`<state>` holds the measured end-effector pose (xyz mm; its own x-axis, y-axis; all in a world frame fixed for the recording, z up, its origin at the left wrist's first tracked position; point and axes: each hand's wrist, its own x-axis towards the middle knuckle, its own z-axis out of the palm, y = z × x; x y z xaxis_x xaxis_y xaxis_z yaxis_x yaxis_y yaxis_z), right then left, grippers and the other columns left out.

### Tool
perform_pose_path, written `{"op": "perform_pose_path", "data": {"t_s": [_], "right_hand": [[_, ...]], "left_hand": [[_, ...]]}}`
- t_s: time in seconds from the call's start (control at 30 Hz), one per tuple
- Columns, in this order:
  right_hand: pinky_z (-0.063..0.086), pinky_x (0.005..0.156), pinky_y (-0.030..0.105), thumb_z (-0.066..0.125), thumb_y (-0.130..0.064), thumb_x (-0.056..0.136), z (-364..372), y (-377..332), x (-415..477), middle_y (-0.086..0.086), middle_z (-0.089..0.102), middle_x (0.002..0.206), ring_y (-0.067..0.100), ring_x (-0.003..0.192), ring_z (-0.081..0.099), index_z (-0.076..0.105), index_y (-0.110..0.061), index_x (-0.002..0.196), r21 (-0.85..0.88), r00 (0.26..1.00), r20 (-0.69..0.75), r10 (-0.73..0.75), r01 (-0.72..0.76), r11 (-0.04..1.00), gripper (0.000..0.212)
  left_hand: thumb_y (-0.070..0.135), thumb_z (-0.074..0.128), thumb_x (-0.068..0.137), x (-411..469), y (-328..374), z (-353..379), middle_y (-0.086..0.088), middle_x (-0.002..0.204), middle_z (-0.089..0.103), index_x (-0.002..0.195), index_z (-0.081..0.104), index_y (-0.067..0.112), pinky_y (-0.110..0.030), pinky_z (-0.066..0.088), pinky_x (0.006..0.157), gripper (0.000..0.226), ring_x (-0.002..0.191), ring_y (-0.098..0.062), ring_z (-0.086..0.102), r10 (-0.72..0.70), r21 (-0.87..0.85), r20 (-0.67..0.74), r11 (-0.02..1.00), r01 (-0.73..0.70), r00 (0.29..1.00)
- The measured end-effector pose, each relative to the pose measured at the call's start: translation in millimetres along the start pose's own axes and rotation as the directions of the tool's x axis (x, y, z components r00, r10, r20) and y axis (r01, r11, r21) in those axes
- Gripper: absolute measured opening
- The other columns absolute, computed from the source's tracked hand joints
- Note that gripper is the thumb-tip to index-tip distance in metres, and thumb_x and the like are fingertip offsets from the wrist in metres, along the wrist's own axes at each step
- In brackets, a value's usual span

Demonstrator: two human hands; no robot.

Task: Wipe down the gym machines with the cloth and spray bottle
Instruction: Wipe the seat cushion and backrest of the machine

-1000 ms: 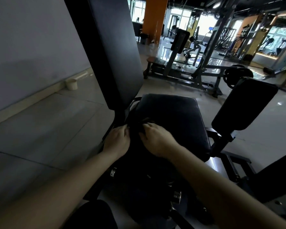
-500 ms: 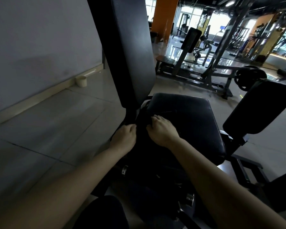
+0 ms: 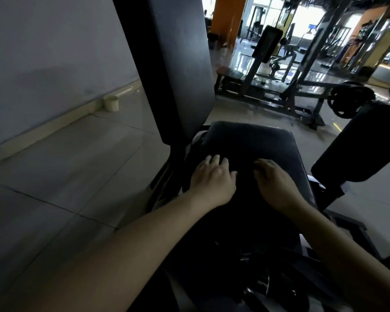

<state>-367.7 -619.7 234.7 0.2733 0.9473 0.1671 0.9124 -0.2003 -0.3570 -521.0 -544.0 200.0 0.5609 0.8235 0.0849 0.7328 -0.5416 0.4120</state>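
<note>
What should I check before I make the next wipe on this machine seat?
1. Hands placed: ok. The left hand and right hand rest apart on the seat pad.
2. Holding the cloth: cannot tell. The area under both hands is too dark to make out.
3. Reaching the spray bottle: cannot tell. It is not in view.
4. Access to the back pad: ok. It stands upright just behind the seat pad, and nothing shows on its face.
5. Floor on the left: ok. Only a cup stands there, by the wall and away from the machine.
</note>
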Motion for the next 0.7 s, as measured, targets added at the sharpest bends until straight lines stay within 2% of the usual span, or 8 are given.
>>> {"op": "perform_pose_path", "data": {"t_s": [0.03,0.1,0.2,0.3,0.43,0.53,0.6,0.7], "right_hand": [[0.034,0.113,0.037,0.042,-0.029,0.104,5,3,-2,0.005,0.048,0.149,0.023,0.138,0.043,0.051,-0.014,0.142,-0.114,0.999,0.016,-0.046,0.048,0.992,0.042],[0.027,0.116,0.038,0.037,-0.035,0.105,16,-2,-3,0.004,0.044,0.153,0.022,0.143,0.035,0.047,-0.017,0.146,-0.206,0.992,0.032,-0.124,0.128,0.97,0.046],[0.024,0.116,0.037,0.036,-0.034,0.106,11,-5,-1,0.002,0.042,0.153,0.02,0.145,0.031,0.045,-0.018,0.147,-0.183,0.993,0.024,-0.119,0.122,0.975,0.045],[0.023,0.117,0.036,0.038,-0.033,0.105,6,0,-1,0.001,0.04,0.156,0.019,0.146,0.029,0.042,-0.018,0.149,-0.16,0.992,0.057,-0.113,0.121,0.98,0.046],[0.024,0.118,0.038,0.039,-0.036,0.104,7,-3,-2,0.002,0.039,0.156,0.02,0.146,0.029,0.04,-0.018,0.15,-0.17,0.99,0.082,-0.116,0.128,0.977,0.049],[0.03,0.115,0.04,0.044,-0.039,0.102,-2,1,5,0.002,0.04,0.153,0.023,0.142,0.035,0.041,-0.018,0.149,-0.164,0.974,0.19,-0.127,0.159,0.974,0.052],[0.034,0.112,0.04,0.045,-0.045,0.101,-17,13,18,-0.001,0.041,0.151,0.022,0.139,0.039,0.041,-0.023,0.15,-0.155,0.952,0.279,-0.127,0.175,0.972,0.054],[0.027,0.117,0.04,0.029,-0.068,0.093,-25,38,29,-0.004,0.035,0.157,0.018,0.145,0.032,0.036,-0.027,0.152,-0.254,0.963,0.241,-0.12,0.182,0.95,0.072]], "left_hand": [[0.042,0.03,0.107,13,2,-2,-0.015,0.163,0.025,0.156,0.029,0.008,-0.043,0.019,0.121,0.06,0.151,-0.033,0.02,-0.029,0.016,0.024,0.999,0.029,0.999],[0.042,0.029,0.108,39,-1,-4,-0.017,0.16,0.029,0.153,0.032,0.004,-0.044,0.023,0.119,0.059,0.147,-0.035,0.025,-0.093,0.055,0.033,0.994,0.091,0.995],[0.045,0.029,0.107,71,0,-7,-0.02,0.159,0.03,0.151,0.033,0.001,-0.044,0.023,0.118,0.062,0.146,-0.037,0.026,-0.172,0.078,0.051,0.983,0.168,0.984],[0.049,0.033,0.105,65,0,-13,-0.02,0.159,0.03,0.151,0.035,0.002,-0.044,0.025,0.117,0.066,0.145,-0.037,0.028,-0.188,0.072,0.046,0.98,0.185,0.981],[0.043,0.038,0.105,-2,-10,-13,-0.018,0.153,0.038,0.142,0.044,0.004,-0.045,0.032,0.112,0.054,0.141,-0.035,0.035,-0.175,-0.008,-0.001,0.985,0.175,0.985],[0.044,0.036,0.106,-51,-13,-9,-0.018,0.15,0.04,0.151,0.035,0.005,-0.042,0.037,0.107,0.059,0.135,-0.036,0.041,-0.223,0.028,-0.057,0.974,0.225,0.973],[0.045,0.035,0.106,-47,-13,-7,-0.02,0.144,0.044,0.149,0.037,0.005,-0.041,0.04,0.101,0.059,0.128,-0.036,0.046,-0.269,0.037,-0.071,0.962,0.272,0.961],[0.039,0.039,0.106,-8,-10,-11,-0.023,0.136,0.051,0.135,0.048,0.001,-0.039,0.041,0.089,0.049,0.122,-0.037,0.051,-0.336,0.022,-0.052,0.941,0.338,0.94]]}}
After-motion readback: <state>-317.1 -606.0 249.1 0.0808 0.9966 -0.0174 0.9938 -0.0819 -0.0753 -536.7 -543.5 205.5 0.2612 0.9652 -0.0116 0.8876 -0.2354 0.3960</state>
